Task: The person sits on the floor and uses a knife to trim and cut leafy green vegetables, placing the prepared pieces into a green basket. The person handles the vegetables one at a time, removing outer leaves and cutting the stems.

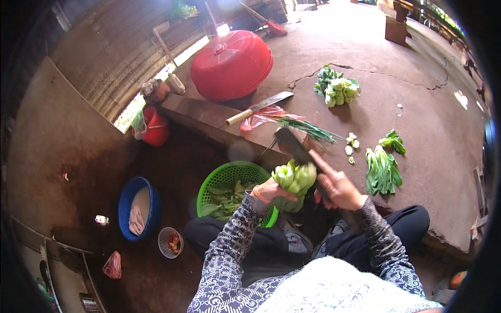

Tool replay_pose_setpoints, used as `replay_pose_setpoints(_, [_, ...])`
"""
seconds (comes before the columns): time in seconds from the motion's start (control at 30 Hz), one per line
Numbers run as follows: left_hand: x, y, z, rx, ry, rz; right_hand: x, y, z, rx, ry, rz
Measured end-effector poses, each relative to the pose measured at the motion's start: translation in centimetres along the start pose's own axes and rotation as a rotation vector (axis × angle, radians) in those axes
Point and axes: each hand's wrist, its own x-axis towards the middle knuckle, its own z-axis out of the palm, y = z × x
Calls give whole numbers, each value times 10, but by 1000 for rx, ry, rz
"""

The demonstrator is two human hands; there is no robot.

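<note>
My left hand [271, 191] is wrapped round a head of bok choy [295, 176], its pale stems up and its leaves hanging down. In my right hand [340, 189] is a knife with a broad dark blade [292, 144]; the blade is close to the bok choy's base, and I cannot tell if they touch. My fingers hide the handle. Just left of the bok choy, a green plastic basket [209, 183] holds loose green leaves [229, 202]. On the ledge to the right lie another bok choy [383, 169], a small leafy piece [394, 141] and several pale cut ends [349, 149].
A wooden-handled cleaver [261, 107], a red plastic bag [265, 117] and green onions [313, 130] lie on the ledge [412, 104]. Behind are a red dome cover [232, 65] and more bok choy [338, 89]. At left stand a red bucket [156, 127], blue basin [123, 208] and clear bowl [163, 242].
</note>
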Motion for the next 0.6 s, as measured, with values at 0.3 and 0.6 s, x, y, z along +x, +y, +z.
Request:
replay_pose_setpoints(0.3, [-7, 16, 6, -199, 22, -154, -13, -16, -14, 253, 196, -234])
replay_pose_setpoints(0.6, [-9, 0, 2, -238, -51, -127, -3, -14, 2, 2, 23, -21])
